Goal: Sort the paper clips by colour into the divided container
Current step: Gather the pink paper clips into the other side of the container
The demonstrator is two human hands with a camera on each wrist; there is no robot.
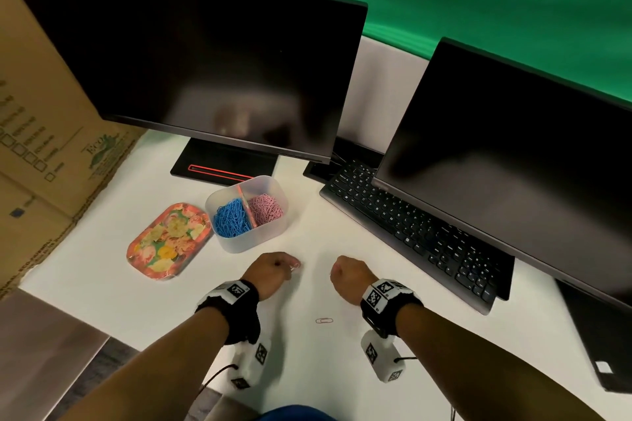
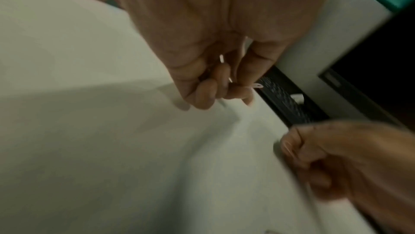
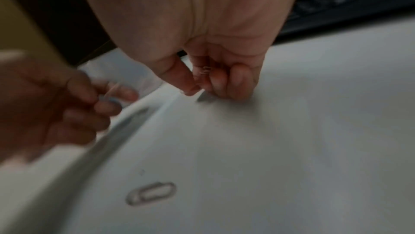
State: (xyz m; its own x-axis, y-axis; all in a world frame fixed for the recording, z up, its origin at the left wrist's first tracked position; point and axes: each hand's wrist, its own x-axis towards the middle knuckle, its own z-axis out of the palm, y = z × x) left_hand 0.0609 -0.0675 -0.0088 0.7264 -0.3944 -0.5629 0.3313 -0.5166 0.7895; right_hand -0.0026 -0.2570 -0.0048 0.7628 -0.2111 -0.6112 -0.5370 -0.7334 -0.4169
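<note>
A clear divided container (image 1: 247, 236) stands on the white desk, blue paper clips (image 1: 231, 218) in its left half and pink paper clips (image 1: 266, 209) in its right half. My left hand (image 1: 273, 272) hovers just in front of it, fingers curled round pink clips (image 2: 257, 86) that poke out past the fingertips. My right hand (image 1: 347, 277) is a fist beside it, thumb and fingers pinching a small clip (image 3: 206, 70). One pink clip (image 1: 324, 321) lies loose on the desk between my wrists, also blurred in the right wrist view (image 3: 150, 193).
A floral tin lid (image 1: 167, 243) lies left of the container. Two dark monitors (image 1: 212, 72) (image 1: 513, 161) and a black keyboard (image 1: 410, 225) fill the back and right. A cardboard box (image 1: 41, 133) stands at the left. The desk edge (image 1: 102, 331) runs near my left forearm.
</note>
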